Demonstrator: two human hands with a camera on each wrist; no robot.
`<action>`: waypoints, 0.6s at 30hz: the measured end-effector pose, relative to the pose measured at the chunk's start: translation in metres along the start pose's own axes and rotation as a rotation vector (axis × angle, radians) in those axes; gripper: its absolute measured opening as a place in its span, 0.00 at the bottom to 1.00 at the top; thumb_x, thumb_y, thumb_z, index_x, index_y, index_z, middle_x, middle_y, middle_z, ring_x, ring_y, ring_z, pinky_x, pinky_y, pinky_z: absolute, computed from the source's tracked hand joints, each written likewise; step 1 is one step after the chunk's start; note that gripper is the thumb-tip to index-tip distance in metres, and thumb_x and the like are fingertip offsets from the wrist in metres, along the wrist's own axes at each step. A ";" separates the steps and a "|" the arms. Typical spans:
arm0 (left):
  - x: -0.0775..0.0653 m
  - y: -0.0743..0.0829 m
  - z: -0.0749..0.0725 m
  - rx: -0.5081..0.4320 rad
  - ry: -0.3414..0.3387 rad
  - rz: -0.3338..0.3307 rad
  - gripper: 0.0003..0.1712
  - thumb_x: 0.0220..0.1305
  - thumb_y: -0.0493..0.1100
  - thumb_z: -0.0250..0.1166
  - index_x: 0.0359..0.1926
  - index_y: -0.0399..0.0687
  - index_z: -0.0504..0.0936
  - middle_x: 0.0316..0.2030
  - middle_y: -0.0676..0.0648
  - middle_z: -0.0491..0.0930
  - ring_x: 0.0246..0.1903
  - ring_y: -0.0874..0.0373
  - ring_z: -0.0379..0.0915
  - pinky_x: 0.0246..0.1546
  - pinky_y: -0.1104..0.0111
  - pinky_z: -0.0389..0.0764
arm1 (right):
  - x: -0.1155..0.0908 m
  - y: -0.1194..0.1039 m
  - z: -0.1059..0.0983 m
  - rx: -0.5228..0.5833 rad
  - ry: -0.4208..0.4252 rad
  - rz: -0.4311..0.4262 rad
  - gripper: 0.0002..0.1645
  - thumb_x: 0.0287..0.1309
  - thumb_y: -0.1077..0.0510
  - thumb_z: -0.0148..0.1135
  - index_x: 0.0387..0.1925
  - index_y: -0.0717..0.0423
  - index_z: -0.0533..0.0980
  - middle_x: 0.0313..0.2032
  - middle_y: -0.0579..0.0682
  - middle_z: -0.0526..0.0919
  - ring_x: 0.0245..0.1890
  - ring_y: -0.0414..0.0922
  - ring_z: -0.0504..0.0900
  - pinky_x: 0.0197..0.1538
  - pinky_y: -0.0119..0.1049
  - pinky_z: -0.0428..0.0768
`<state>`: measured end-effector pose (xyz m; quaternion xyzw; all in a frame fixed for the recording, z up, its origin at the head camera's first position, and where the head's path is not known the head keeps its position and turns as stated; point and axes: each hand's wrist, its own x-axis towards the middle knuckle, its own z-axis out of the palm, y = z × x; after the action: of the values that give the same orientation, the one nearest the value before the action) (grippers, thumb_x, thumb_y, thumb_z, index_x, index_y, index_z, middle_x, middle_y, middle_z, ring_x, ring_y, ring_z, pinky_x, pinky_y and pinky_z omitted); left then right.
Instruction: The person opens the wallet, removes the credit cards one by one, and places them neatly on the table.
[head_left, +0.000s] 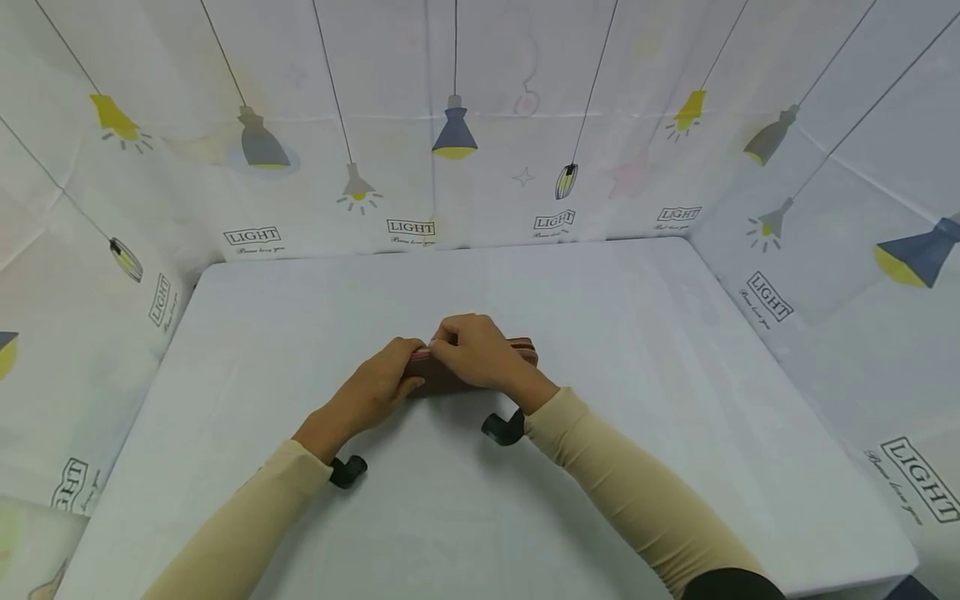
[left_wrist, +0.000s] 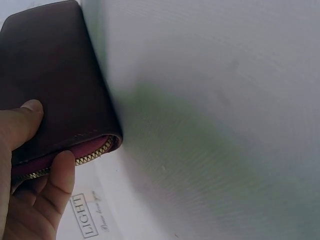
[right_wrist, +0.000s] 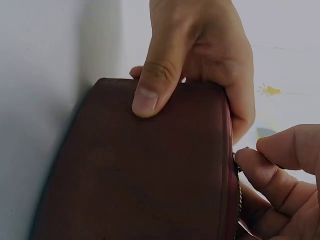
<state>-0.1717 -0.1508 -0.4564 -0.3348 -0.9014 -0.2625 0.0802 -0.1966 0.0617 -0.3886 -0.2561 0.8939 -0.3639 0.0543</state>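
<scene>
A dark reddish-brown zip-around wallet (head_left: 441,380) stands on its long edge near the middle of the white table. My left hand (head_left: 371,385) grips its left end, thumb on the near face and fingers round the end. Along the upper edge, my right hand (head_left: 480,354) pinches at the zipper; in the right wrist view its thumb and finger (right_wrist: 257,167) meet at the zipper pull, which they mostly cover. Gold zipper teeth (left_wrist: 95,156) and a pinkish-red zipper tape show at one end in the left wrist view. The inside of the wallet is hidden.
The white table (head_left: 645,333) is enclosed by fabric walls (head_left: 495,192) printed with lamps and the word LIGHT. Black curved mounts (head_left: 504,428) stick out under both wrists. A dark band (head_left: 731,583) wraps the right forearm.
</scene>
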 end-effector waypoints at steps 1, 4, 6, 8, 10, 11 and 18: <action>0.000 0.000 0.000 -0.008 0.002 -0.001 0.28 0.70 0.36 0.69 0.65 0.38 0.66 0.54 0.39 0.76 0.52 0.49 0.78 0.55 0.56 0.81 | 0.001 -0.001 0.001 0.004 -0.001 -0.003 0.13 0.68 0.58 0.59 0.26 0.51 0.80 0.26 0.43 0.82 0.29 0.41 0.76 0.35 0.34 0.74; 0.000 -0.001 0.002 -0.040 0.006 -0.010 0.28 0.70 0.36 0.69 0.65 0.37 0.66 0.54 0.39 0.75 0.54 0.48 0.78 0.57 0.56 0.80 | 0.003 -0.003 0.004 0.004 0.000 -0.011 0.13 0.68 0.58 0.60 0.25 0.51 0.80 0.25 0.44 0.80 0.28 0.41 0.75 0.33 0.34 0.73; 0.000 0.000 0.002 -0.074 0.009 -0.022 0.27 0.71 0.37 0.68 0.64 0.37 0.67 0.55 0.40 0.75 0.55 0.48 0.77 0.58 0.56 0.80 | 0.004 -0.005 0.007 0.002 0.009 -0.016 0.13 0.68 0.58 0.61 0.25 0.51 0.79 0.29 0.45 0.82 0.31 0.41 0.77 0.36 0.33 0.75; 0.001 0.000 0.003 -0.114 0.017 -0.034 0.24 0.73 0.37 0.67 0.63 0.37 0.68 0.55 0.41 0.75 0.56 0.49 0.76 0.58 0.56 0.79 | 0.005 -0.007 0.009 0.004 0.016 -0.015 0.14 0.68 0.58 0.61 0.24 0.52 0.78 0.34 0.47 0.83 0.36 0.42 0.78 0.40 0.35 0.76; 0.002 0.002 0.004 -0.155 0.024 -0.046 0.21 0.75 0.38 0.64 0.62 0.37 0.69 0.55 0.41 0.75 0.55 0.50 0.76 0.58 0.56 0.79 | 0.006 -0.009 0.012 0.006 0.022 -0.016 0.15 0.69 0.59 0.61 0.23 0.52 0.77 0.40 0.49 0.83 0.41 0.43 0.79 0.46 0.37 0.78; 0.002 0.002 0.004 -0.177 0.027 -0.056 0.19 0.76 0.38 0.63 0.62 0.38 0.69 0.55 0.42 0.75 0.55 0.50 0.76 0.58 0.56 0.79 | 0.006 -0.010 0.013 0.006 0.021 -0.014 0.15 0.69 0.59 0.61 0.23 0.52 0.76 0.42 0.50 0.83 0.43 0.44 0.78 0.47 0.38 0.78; 0.005 0.006 0.008 -0.236 0.061 -0.172 0.12 0.83 0.43 0.51 0.58 0.42 0.73 0.50 0.46 0.77 0.46 0.55 0.72 0.48 0.60 0.79 | 0.006 -0.015 0.019 -0.028 0.002 -0.062 0.14 0.72 0.59 0.56 0.26 0.54 0.74 0.50 0.55 0.82 0.46 0.47 0.78 0.47 0.41 0.79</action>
<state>-0.1712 -0.1402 -0.4589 -0.2550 -0.8869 -0.3825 0.0449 -0.1902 0.0377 -0.3917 -0.2842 0.8906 -0.3530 0.0382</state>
